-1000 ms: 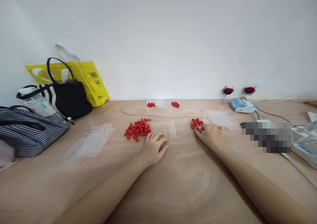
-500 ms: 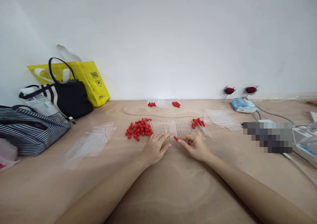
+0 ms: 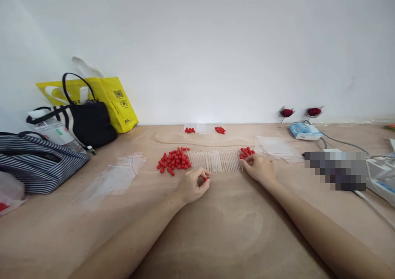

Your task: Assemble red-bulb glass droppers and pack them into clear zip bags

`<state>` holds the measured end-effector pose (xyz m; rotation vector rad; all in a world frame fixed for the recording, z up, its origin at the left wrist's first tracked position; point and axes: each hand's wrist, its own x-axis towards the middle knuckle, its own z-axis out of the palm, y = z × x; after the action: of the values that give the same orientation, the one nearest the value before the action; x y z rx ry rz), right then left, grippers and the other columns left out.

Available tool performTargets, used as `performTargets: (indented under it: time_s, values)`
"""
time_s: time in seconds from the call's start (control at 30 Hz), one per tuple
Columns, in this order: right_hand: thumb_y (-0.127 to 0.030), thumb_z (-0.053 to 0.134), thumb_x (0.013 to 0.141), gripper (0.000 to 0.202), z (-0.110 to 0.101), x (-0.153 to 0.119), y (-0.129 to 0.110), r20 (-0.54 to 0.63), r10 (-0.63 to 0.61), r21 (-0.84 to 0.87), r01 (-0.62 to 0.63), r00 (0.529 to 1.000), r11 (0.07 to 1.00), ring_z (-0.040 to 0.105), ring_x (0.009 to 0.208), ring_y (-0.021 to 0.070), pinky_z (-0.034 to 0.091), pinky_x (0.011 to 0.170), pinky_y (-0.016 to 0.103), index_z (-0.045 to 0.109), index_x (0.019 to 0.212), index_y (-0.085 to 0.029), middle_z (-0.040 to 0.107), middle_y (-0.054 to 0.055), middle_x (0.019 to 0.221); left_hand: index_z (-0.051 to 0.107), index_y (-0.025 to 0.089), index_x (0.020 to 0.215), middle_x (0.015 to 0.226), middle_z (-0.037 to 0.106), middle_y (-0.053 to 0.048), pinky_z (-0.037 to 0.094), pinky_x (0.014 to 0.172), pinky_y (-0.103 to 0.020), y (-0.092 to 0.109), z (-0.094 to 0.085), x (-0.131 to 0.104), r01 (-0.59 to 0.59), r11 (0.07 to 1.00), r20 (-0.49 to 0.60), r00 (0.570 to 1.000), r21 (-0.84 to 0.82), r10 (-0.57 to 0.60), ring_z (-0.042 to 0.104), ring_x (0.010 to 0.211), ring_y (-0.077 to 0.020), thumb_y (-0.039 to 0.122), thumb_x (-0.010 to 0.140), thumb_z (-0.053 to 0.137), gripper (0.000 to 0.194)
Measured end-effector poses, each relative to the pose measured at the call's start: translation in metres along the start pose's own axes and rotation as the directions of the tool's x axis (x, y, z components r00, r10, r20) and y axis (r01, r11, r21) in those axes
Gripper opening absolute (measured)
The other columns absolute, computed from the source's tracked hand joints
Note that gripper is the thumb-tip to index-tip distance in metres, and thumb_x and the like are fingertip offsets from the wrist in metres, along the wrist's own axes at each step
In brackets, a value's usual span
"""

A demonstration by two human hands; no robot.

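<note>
My left hand (image 3: 194,185) is closed in a pinch on a red rubber dropper bulb (image 3: 205,179), just in front of the row of tubes. Slim clear glass dropper tubes (image 3: 214,161) lie side by side on the table, between the two hands. At the row's right end my right hand (image 3: 259,168) has thumb and fingertips closed on an end glass tube. A loose pile of red rubber bulbs (image 3: 174,160) lies to the left of the row. Behind my right fingers are droppers with red bulbs fitted (image 3: 247,151); their glass parts are mostly hidden by the hand.
Clear zip bags lie at left (image 3: 114,178) and right (image 3: 274,147). Small bags with red bulbs (image 3: 220,130) rest by the wall. Handbags and a yellow bag (image 3: 119,106) stand left. A blue packet (image 3: 305,131), cables and a white box (image 3: 381,174) are at right.
The red bulb has passed from my right hand to my left, whose fingers have closed. My right hand has moved right to the end of the tube row, covering part of the fitted droppers.
</note>
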<state>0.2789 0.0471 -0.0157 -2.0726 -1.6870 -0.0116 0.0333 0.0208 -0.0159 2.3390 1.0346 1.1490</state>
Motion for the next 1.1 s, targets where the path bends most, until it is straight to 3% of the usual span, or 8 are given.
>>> performTargets:
  time_s: [0.33,0.5,0.6,0.67,0.73,0.87,0.97,1.1]
  values:
    - [-0.031,0.039,0.078,0.028,0.004,0.001,-0.011,0.093,-0.057,-0.204,0.075,0.994,0.976,0.058,0.074,0.0248,0.029,0.073,0.042,0.064,0.071,-0.018,0.066,0.011,0.077,0.057,0.017,0.079,0.08,0.062,-0.003,0.049,0.07,-0.027,-0.002,-0.001,0.003,-0.076,0.997,-0.005,0.997,0.027,0.076,0.059,0.075,-0.0138,0.02,0.078,0.054,0.005]
    - [-0.021,0.034,0.08,0.029,0.007,-0.002,-0.015,0.059,-0.091,-0.31,0.105,0.994,0.945,0.057,0.071,0.0259,0.029,0.071,0.041,0.061,0.075,-0.011,0.064,0.017,0.079,0.062,0.017,0.086,0.086,0.061,-0.005,0.049,0.072,-0.026,-0.005,0.001,0.003,-0.063,0.996,-0.029,0.997,0.061,0.065,0.059,0.078,-0.0138,0.021,0.08,0.053,0.011]
    - [-0.021,0.034,0.081,0.027,0.008,-0.005,-0.012,-0.018,-0.13,-0.305,0.118,0.991,0.945,0.056,0.077,0.0284,0.029,0.071,0.041,0.058,0.079,-0.008,0.063,0.019,0.082,0.063,0.017,0.086,0.086,0.061,-0.005,0.049,0.072,-0.027,-0.005,0.001,0.003,-0.046,0.995,-0.038,0.998,0.086,0.049,0.059,0.078,-0.0141,0.02,0.08,0.053,0.012]
    - [-0.022,0.034,0.082,0.025,0.009,-0.008,-0.009,-0.095,-0.199,-0.225,0.173,0.975,0.959,0.055,0.082,0.0285,0.03,0.073,0.041,0.056,0.081,-0.009,0.062,0.018,0.084,0.063,0.017,0.087,0.086,0.061,-0.005,0.049,0.072,-0.027,-0.005,0.001,0.003,-0.042,0.995,-0.038,0.998,0.093,0.046,0.059,0.078,-0.0141,0.02,0.08,0.053,0.013]
    - [-0.021,0.034,0.083,0.021,0.011,-0.012,-0.006,-0.137,-0.31,-0.052,0.306,0.941,0.951,0.055,0.082,0.0252,0.033,0.072,0.038,0.053,0.082,-0.012,0.062,0.015,0.083,0.063,0.017,0.088,0.084,0.062,-0.004,0.049,0.07,-0.026,-0.005,0.0,0.003,-0.036,0.995,-0.04,0.998,0.091,0.04,0.059,0.076,-0.0138,0.02,0.081,0.052,0.013]
    - [-0.018,0.036,0.084,0.016,0.013,-0.023,-0.007,-0.159,-0.556,0.336,0.574,0.816,0.747,0.056,0.072,0.0175,0.04,0.064,0.029,0.052,0.084,-0.016,0.061,0.007,0.077,0.063,0.017,0.089,0.082,0.063,-0.004,0.05,0.069,-0.026,-0.005,0.0,0.002,-0.031,0.994,-0.051,0.998,0.106,0.037,0.06,0.074,-0.014,0.02,0.082,0.051,0.014]
    - [-0.015,0.038,0.083,0.02,0.013,-0.032,-0.013,-0.222,-0.636,0.419,0.661,0.74,0.623,0.056,0.073,0.0164,0.043,0.065,0.028,0.054,0.095,-0.017,0.061,0.007,0.08,0.063,0.017,0.089,0.08,0.064,-0.004,0.049,0.07,-0.028,-0.007,0.0,0.002,-0.02,0.988,-0.073,0.997,0.15,0.031,0.06,0.074,-0.0152,0.02,0.082,0.052,0.014]
    - [-0.012,0.038,0.082,0.024,0.015,-0.039,-0.02,-0.253,-0.645,0.446,0.679,0.721,0.583,0.055,0.067,0.0151,0.045,0.06,0.026,0.055,0.099,-0.017,0.06,0.006,0.076,0.063,0.017,0.09,0.081,0.064,-0.004,0.05,0.068,-0.027,-0.007,0.0,0.001,-0.005,0.989,-0.077,0.997,0.147,0.016,0.061,0.072,-0.0148,0.02,0.082,0.051,0.015]
